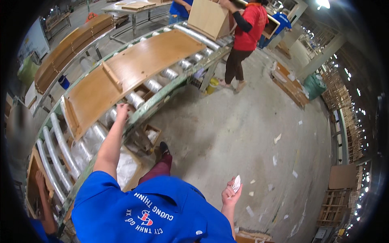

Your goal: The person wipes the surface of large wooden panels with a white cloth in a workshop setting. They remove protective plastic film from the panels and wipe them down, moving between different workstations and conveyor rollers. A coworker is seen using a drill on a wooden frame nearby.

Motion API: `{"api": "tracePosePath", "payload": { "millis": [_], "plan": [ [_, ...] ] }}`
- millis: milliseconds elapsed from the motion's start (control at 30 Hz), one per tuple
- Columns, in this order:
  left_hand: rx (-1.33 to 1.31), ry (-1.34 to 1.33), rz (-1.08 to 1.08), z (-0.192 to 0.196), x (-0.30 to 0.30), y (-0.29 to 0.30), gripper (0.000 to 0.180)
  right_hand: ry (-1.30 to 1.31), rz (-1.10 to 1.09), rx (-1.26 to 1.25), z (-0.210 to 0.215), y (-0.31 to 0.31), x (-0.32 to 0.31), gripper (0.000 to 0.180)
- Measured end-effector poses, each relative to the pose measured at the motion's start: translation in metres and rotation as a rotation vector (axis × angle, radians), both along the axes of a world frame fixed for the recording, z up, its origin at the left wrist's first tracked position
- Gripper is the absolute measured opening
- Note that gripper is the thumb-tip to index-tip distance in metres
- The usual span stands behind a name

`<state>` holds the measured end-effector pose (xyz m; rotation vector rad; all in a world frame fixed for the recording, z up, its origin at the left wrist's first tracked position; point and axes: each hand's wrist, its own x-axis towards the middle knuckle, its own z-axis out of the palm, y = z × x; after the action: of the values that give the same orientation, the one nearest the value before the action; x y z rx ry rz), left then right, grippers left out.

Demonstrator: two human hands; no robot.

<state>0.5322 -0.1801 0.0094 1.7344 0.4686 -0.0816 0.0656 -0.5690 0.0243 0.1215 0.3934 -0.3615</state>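
Note:
A long brown wooden panel [133,69] lies on the metal rollers of a green-framed conveyor. One narrow wooden strip [112,76] crosses it near the middle, and another strip [71,117] sits at its near end. My left hand [122,111] reaches out to the panel's near edge, beside the rollers, with the fingers curled; whether they hold anything is too small to make out. Low on my right side, my right hand [231,192] is closed around a crumpled white piece of paper or cloth [236,184].
Beyond the panel, a person in red [253,26] handles a wooden cabinet [208,18] on the conveyor. Stacked brown boards [73,48] stand on the left. At lower left another person's hand [39,180] touches a wooden frame. White scraps [277,138] litter the floor.

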Motion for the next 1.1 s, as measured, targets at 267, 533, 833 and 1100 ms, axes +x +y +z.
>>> {"api": "tracePosePath", "payload": {
  "millis": [267,533,833,1100],
  "plan": [
    [0.51,0.167,-0.043,0.03,0.144,0.042,0.07,-0.104,0.144,-0.092,0.018,-0.037,0.2,0.053],
    [0.39,0.16,-0.16,0.04,0.188,0.04,0.035,0.111,0.256,-0.175,0.059,-0.049,0.367,0.034],
    [0.451,0.039,-0.091,0.033,0.167,0.023,0.035,-0.185,0.484,0.0,0.033,-0.093,0.427,0.027],
    [1.118,0.127,-0.422,0.047,0.118,-0.014,0.037,-0.131,0.434,-0.001,0.021,-0.191,0.441,0.026]
  ]
}}
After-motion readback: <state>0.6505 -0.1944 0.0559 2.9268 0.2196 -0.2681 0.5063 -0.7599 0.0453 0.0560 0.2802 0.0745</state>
